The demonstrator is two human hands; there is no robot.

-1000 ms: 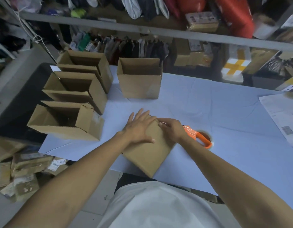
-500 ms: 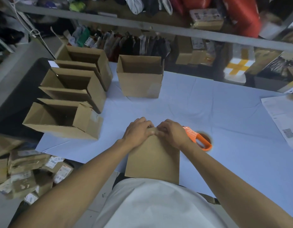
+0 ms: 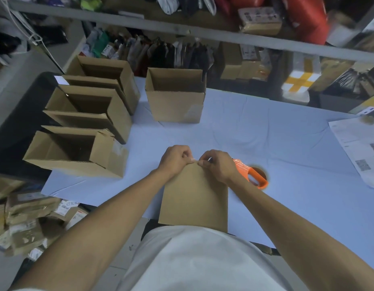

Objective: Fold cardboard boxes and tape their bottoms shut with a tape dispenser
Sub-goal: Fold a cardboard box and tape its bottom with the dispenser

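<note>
From the head camera, a flat cardboard box [image 3: 194, 196] lies on the near edge of the pale blue desk [image 3: 286, 148], its near end against the person's white shirt [image 3: 194, 261]. Both hands meet at the box's far edge. The left hand [image 3: 175, 159] has its grip closed, fingers curled and pinching that edge. The right hand [image 3: 218, 164] also pinches the same edge, its fingertips touching those of the left. Just beside the right wrist, an orange tape dispenser [image 3: 252, 175] rests on the desk. Three open boxes [image 3: 85, 127] sit in a row along the left side, and another open box [image 3: 175, 95] stands upright farther back. Printed papers [image 3: 358, 152] lie at the right edge.
</note>
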